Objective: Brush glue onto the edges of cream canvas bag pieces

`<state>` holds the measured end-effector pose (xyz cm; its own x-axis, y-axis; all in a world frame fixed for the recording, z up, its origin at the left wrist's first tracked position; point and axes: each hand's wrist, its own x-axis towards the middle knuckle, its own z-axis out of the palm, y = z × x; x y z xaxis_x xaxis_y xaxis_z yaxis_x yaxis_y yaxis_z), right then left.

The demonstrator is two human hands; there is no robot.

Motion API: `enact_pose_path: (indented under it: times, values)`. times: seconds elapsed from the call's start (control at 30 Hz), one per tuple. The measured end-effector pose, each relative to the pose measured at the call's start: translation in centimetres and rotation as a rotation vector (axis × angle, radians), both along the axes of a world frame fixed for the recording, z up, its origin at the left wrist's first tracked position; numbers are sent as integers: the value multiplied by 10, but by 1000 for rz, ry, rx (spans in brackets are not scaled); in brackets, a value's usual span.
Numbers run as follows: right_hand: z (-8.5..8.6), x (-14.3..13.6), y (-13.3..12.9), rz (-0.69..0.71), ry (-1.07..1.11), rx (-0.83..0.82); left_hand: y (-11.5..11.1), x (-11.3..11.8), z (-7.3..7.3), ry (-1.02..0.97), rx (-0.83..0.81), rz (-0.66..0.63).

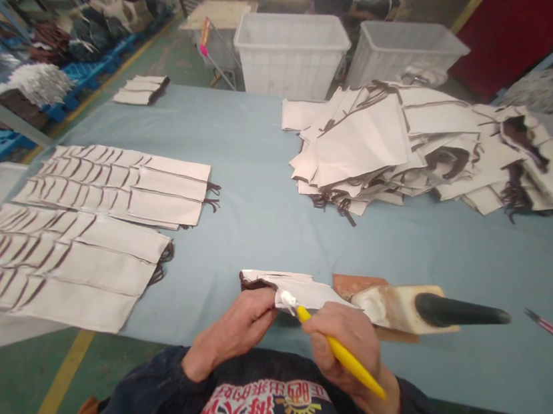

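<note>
Near the table's front edge, my left hand (pixel 241 315) is closed on the left end of a cream-white panel (pixel 316 294) with dark brown edging. My right hand (pixel 348 340) grips a brush with a yellow handle (pixel 355 366). White paste covers the brush tip, which touches or lies just over the panel by my left fingers. To the right lies a cream scoop-like container (pixel 395 305) with whitish paste inside and a black tapered handle (pixel 465 313). It rests on a brown sheet (pixel 355 285).
Overlapping rows of cream panels (pixel 171 197) with brown ties lie at the left, a small stack (pixel 140 89) behind them. A loose heap of panels (pixel 365 137) fills the back right. Pink-handled snips (pixel 550 326) lie at the right. White bins (pixel 290 51) stand beyond the blue table (pixel 244 142).
</note>
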<state>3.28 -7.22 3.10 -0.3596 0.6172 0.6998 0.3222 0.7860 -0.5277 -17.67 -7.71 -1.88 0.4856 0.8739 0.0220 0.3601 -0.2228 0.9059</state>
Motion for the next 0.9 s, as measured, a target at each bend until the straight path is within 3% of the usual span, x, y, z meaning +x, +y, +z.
enact_pose_path:
  times: [0.13,0.23,0.43,0.57,0.73,0.9]
  values:
    - [-1,-3,-3,80,-6,0,3,4,9,-69,-77,24]
    - [3,0,-5,15,36,-64,6,8,14,-138,-148,26]
    - [-6,24,-8,-79,242,-427,18,13,15,-461,-557,57]
    - [-14,31,-4,-123,390,-529,28,13,27,-476,-669,91]
    - [1,29,12,-138,217,-395,29,15,43,-485,-769,35]
    - [22,27,23,-220,-30,-2,20,17,44,-483,-815,1]
